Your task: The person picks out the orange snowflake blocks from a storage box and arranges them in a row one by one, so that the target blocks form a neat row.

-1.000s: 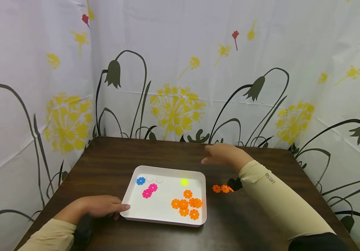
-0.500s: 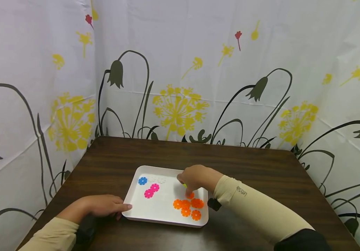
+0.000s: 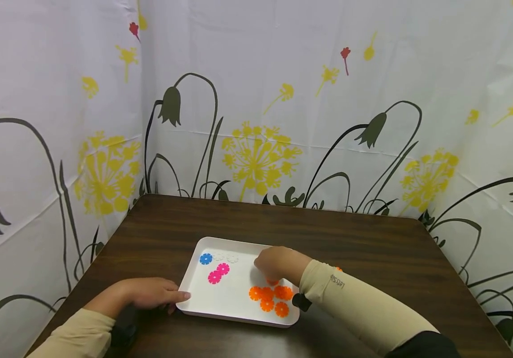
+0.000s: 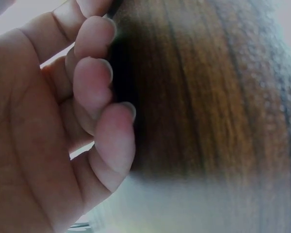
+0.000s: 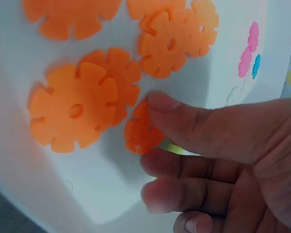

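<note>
A white tray (image 3: 227, 309) lies on the table, holding flower-shaped plastic discs. My left hand (image 3: 149, 293) grips its near left corner, thumb over the rim and fingers bent outside it. Over the tray's right side is my right hand (image 3: 279, 263). In the right wrist view its thumb and fingers stand apart, the thumb tip over an orange disc (image 5: 138, 128). A yellow disc (image 5: 175, 148) shows partly between thumb and index finger. Whether the fingers touch either disc is unclear. Several other orange discs (image 3: 267, 305) lie nearer the front.
Pink discs (image 3: 214, 277), a blue disc (image 3: 206, 258) and clear or white discs (image 3: 232, 259) sit in the tray's left part. A bit of an orange disc (image 3: 338, 269) shows on the dark wooden table (image 3: 373, 238) behind the right sleeve. A patterned curtain (image 3: 256, 59) surrounds the table.
My right hand has moved left and down from above the table into the tray, covering the yellow disc. The left hand stays at the tray's corner.
</note>
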The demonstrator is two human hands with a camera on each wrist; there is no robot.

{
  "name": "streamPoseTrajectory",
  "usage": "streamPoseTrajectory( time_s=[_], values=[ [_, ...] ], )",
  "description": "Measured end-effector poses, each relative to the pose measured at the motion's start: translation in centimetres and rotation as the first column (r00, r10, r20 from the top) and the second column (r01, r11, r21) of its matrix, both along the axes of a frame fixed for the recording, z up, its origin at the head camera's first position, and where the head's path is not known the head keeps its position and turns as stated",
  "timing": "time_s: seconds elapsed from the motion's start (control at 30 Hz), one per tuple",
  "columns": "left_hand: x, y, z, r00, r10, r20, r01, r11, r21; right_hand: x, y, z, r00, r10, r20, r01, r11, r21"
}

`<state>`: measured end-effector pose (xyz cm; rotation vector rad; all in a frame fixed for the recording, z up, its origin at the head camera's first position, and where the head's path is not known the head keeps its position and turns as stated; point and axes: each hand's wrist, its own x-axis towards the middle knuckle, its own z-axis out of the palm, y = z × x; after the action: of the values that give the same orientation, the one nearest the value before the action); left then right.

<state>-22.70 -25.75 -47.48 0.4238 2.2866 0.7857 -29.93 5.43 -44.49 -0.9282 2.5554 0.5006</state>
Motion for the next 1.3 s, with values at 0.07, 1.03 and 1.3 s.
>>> streamPoseTrajectory(
  time_s=[0.07,1.03,1.3],
  values=[
    [0.0,0.0,0.0,1.0,0.002,0.0,-0.002,1.0,-0.005,0.1,0.0,0.0,0.998,-0.045,0.033,0.046,0.999,-0.028],
    [0.3,-0.1,-0.1,1.0,0.01,-0.011,-0.01,1.0,0.019,-0.3,1.9,2.4,1.0,-0.01,0.004,0.011,0.967,-0.255],
    [0.3,-0.2,-0.3,1.0,0.009,-0.01,-0.009,1.0,0.017,0.7,4.9,4.5,0.996,0.022,-0.089,-0.071,0.795,-0.602]
  ],
)
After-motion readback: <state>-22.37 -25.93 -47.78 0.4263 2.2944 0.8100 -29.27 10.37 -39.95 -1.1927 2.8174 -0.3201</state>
